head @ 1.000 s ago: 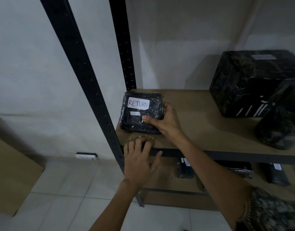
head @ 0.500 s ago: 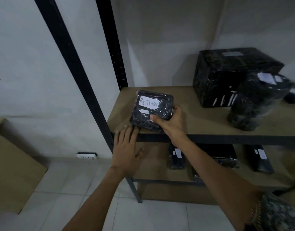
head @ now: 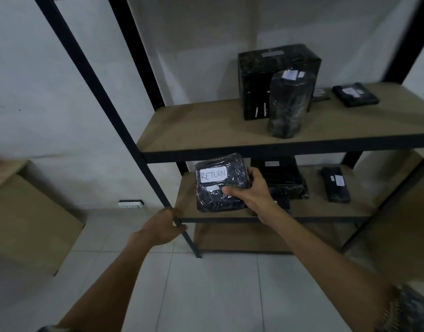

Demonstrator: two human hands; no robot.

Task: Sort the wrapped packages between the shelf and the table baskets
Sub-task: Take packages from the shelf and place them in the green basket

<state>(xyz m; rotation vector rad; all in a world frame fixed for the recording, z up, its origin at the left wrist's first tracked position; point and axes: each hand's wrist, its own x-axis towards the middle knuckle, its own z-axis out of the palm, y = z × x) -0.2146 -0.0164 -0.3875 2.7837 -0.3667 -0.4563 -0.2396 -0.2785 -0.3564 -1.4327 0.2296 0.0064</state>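
Note:
My right hand (head: 250, 191) grips a small black wrapped package (head: 218, 185) with a white label reading RETURN, held in the air in front of the lower shelf board (head: 189, 204). My left hand (head: 164, 226) is closed around the black front-left post (head: 143, 164) of the shelf, at the lower board's corner. On the upper shelf board (head: 201, 123) stand a large black wrapped box (head: 256, 75) and a tall black wrapped bundle (head: 287, 104), with a flat black package (head: 354, 94) further right.
Behind my right hand on the lower board lie a bulky black package (head: 282, 178) and a slim one (head: 335, 184). A brown table or box (head: 21, 216) stands at the left. The floor is white tile, with a power strip (head: 130, 203) by the wall.
The RETURN package has left the upper shelf board and come down in my right hand to the lower board's level. My left hand moved from the shelf edge down onto the post.

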